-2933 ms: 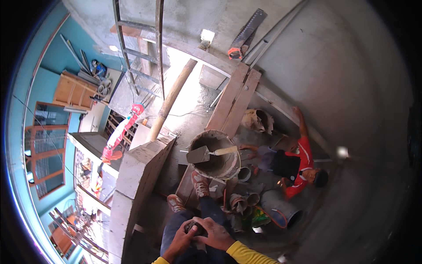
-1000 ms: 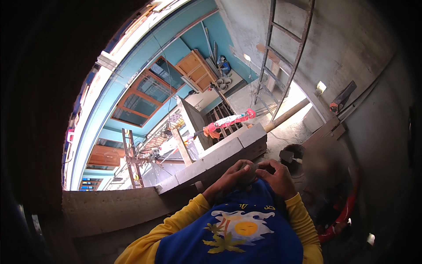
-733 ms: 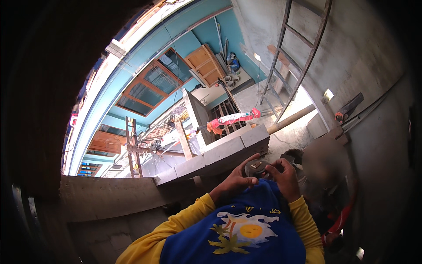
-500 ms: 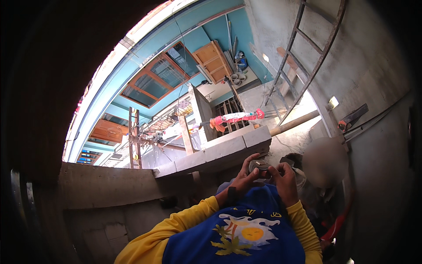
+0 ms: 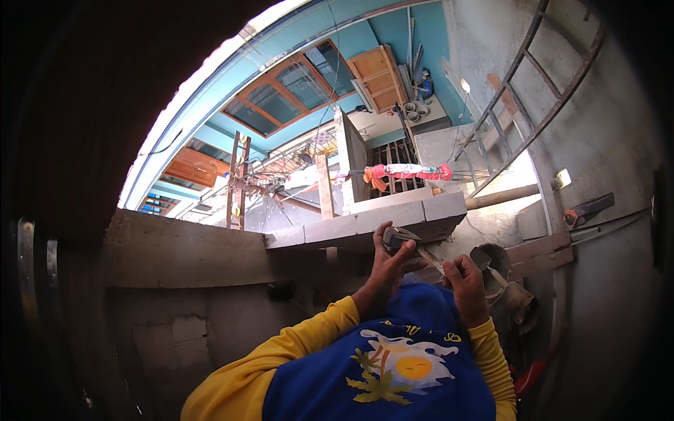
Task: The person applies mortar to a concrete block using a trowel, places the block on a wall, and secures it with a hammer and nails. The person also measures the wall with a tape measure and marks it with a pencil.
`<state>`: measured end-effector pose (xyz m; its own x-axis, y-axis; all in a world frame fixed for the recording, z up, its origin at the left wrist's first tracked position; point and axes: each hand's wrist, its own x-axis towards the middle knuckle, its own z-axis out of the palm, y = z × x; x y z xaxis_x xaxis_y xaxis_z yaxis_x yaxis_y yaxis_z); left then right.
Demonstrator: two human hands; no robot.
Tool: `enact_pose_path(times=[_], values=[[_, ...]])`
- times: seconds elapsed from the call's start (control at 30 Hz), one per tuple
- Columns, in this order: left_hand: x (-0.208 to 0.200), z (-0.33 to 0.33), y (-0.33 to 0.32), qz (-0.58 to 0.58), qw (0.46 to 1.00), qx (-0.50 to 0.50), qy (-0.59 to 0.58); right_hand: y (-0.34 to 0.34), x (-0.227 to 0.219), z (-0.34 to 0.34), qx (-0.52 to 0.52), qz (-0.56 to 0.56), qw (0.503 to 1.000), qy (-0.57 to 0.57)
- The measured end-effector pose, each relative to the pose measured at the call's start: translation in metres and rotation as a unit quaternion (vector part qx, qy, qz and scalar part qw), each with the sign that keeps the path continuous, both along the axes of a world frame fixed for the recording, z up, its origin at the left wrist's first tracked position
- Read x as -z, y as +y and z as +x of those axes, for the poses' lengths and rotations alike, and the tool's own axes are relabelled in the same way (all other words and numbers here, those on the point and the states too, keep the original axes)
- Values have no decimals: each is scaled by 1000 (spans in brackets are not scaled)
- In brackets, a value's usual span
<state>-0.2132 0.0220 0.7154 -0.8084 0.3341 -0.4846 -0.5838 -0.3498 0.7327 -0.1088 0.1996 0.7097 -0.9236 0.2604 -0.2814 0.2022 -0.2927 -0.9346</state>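
Observation:
My left hand [image 5: 386,266] is wrapped round the case of a tape measure [image 5: 399,236], held just in front of my chest. A short length of its blade [image 5: 430,260] runs out toward my right. At the end of that blade, the thumb and fingers of my right hand [image 5: 465,279] are pinched together. Both hands are close to the near side of a pale block ledge [image 5: 365,229]. To the right of my right hand lie a trowel [image 5: 498,276] and a dark round bucket [image 5: 484,254], partly in shadow.
A metal ladder [image 5: 549,119] leans along the right wall. A handsaw [image 5: 590,209] with an orange handle is at the right, above a wooden plank [image 5: 540,254]. A red and white cloth bundle [image 5: 407,172] lies across, beyond the ledge. Farther off stand a wooden panel [image 5: 375,77] and pots [image 5: 416,111].
My hands have moved apart, and the tape blade now stretches between them. The view has shifted, so the surroundings sit farther right in the picture.

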Motion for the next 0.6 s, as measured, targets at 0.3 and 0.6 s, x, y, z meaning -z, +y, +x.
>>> enact_pose_path(times=[0.3,0.6], values=[[1,-24,-75,-48,998,-34,23,-37,-15,-11,-4,-29,1000,-6],[-1,-42,-121,-11,997,-60,41,-69,-10,-12,-12,2,1000,5]])
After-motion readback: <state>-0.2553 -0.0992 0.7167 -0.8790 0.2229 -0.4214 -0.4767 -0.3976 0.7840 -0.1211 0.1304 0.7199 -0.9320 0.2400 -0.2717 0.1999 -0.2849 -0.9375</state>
